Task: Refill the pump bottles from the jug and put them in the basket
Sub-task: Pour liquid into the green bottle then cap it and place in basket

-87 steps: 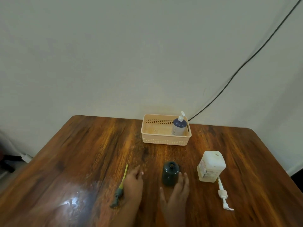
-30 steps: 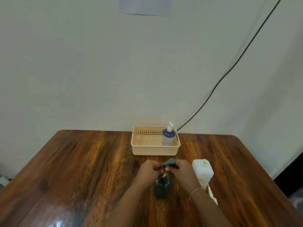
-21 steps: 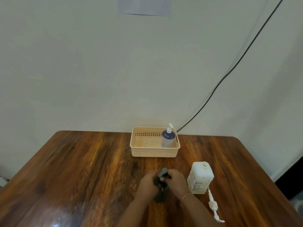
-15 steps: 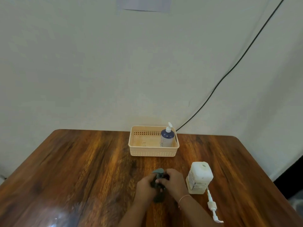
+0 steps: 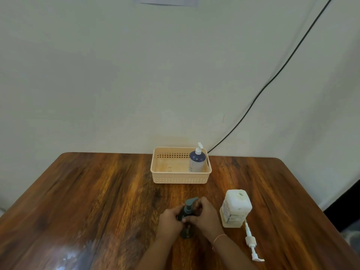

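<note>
Dark pump bottle [image 5: 186, 233] stands in front of the basket [image 5: 180, 180], left hand [image 5: 169, 221] and right hand [image 5: 204, 217] fingers clamped around it.

I see both hands wrapped around a dark green bottle [image 5: 186, 231] standing on the wooden bench [image 5: 97, 201], near the front edge. My left hand [image 5: 169, 221] grips its body; my right hand [image 5: 204, 216] closes over the neck, just below the dark pump head [image 5: 190, 204] that pokes up between them. Just right of the right hand stands the white jug [image 5: 235, 208], with no cap on its opening. A white pump [image 5: 251, 243] lies flat on the bench by the jug's near side. Farther back, a beige basket [image 5: 180, 179] holds a blue pump bottle [image 5: 196, 161] upright in its right end. A black cable [image 5: 272, 78] runs up the wall.
</note>
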